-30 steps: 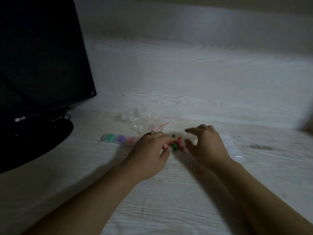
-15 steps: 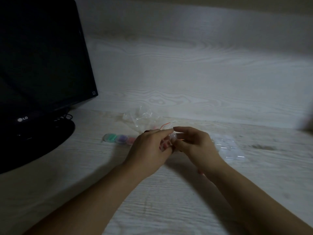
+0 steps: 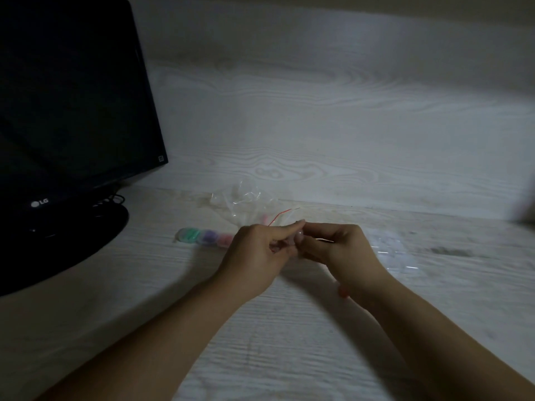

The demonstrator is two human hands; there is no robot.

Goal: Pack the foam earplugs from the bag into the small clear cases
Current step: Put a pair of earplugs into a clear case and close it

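Head view: left hand (image 3: 254, 253) and right hand (image 3: 337, 250) meet fingertip to fingertip above the tabletop (image 3: 260, 342). Both pinch one small clear case (image 3: 299, 234) between them; fingers are curled around it, and whether the lid is seated cannot be told. Just behind the grip lies the clear bag (image 3: 246, 206) with a red seal strip, crumpled, pink earplugs faintly visible inside. Left of the grip, a row of filled cases (image 3: 202, 237) rests on the tabletop, showing green, purple and pink contents. Right of the grip lies a cluster of clear plastic pieces (image 3: 396, 253), detail indistinct. Far left of the grip stands a dark monitor (image 3: 72, 111).
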